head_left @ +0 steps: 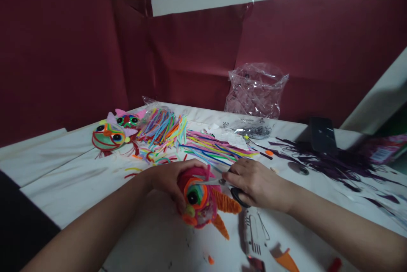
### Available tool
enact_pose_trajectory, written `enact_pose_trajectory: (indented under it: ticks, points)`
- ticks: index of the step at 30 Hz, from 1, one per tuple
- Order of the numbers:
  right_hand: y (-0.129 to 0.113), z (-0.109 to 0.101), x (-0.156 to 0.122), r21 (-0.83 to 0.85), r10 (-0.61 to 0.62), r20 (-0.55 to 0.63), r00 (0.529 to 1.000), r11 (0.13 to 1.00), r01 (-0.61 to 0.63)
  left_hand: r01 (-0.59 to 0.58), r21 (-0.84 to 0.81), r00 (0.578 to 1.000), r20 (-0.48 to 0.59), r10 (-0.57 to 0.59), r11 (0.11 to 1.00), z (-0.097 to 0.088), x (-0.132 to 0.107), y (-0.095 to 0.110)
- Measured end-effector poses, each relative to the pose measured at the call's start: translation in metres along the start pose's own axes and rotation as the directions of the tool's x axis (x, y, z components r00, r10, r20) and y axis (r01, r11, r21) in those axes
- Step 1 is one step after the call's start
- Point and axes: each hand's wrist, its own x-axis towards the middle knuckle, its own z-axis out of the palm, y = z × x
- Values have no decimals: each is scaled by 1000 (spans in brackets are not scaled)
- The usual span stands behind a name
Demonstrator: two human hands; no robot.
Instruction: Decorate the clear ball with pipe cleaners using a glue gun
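My left hand [170, 179] is wrapped round a pink and orange pipe-cleaner figure [200, 200] with a round eye and orange horns, held just above the white table [73, 191]. My right hand [254, 183] grips a pair of scissors [235, 193] by the black handles. The silver blades point left and touch the top of the figure. The two hands are close together at the middle of the view.
Two finished masks [110, 134] lie at the left. Beside them are heaps of coloured pipe cleaners [203, 145]. A clear plastic bag [256, 90] stands at the back, dark purple strands [333, 162] spread at the right, and orange scraps [286, 259] lie near the front edge.
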Motion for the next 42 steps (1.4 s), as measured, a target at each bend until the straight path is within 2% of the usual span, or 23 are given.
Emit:
enact_pose_trajectory:
  ticks: [4,8,13,19,26,33,37,42]
  points:
    - [2,8,-1,1,-16,-65,998,1000,16,18,42,1000,-5,-17,999,-1,-1,1]
    - [5,6,-1,72,46,-79,996,997,-40,21,50,1000,8,-21,999,-2,-2,2]
    - [5,-6,-1,153,117,-22,993,982,-113,84,64,996,-15,-83,994,-2,-3,1]
    - [-4,-12,5,198,93,68,993,975,-105,58,-1,998,-21,-58,998,2,-3,5]
    - [-3,-14,10,306,25,94,995,951,-53,86,9,996,-7,-86,996,2,-5,10]
    - [-3,-10,10,148,35,82,996,988,-47,10,-18,1000,-8,-10,1000,3,-3,2]
    - [-2,-3,7,38,21,27,999,999,-22,15,-17,1000,-10,-16,1000,2,-3,0]
    - [-2,0,5,83,41,-46,998,996,-37,15,-61,1000,22,-14,998,2,-2,5]
